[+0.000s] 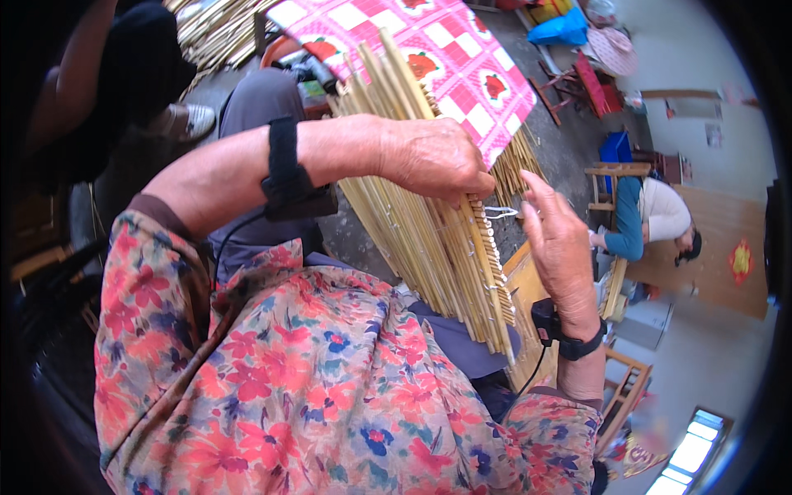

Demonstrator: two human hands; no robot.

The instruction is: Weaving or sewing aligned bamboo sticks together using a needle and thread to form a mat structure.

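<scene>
A bundle of pale reed strips (412,264), bound along its right edge with white stitching, lies across my lap. My left hand (433,161) is closed on the upper part of that edge. A loop of white cord (501,211) sticks out beside it toward my right hand (553,235), which is raised just right of the bundle with fingers apart. I cannot see anything held in it. Both wrists wear black straps with small devices.
A pink checked flowered cloth (458,41) lies beyond the bundle, with more reeds (210,29) behind. A wooden board (520,276) is under the right side. A co-worker (656,214) bends over at the right; another person's dark-clothed leg (148,74) is upper left. A blue crate (615,148) stands behind.
</scene>
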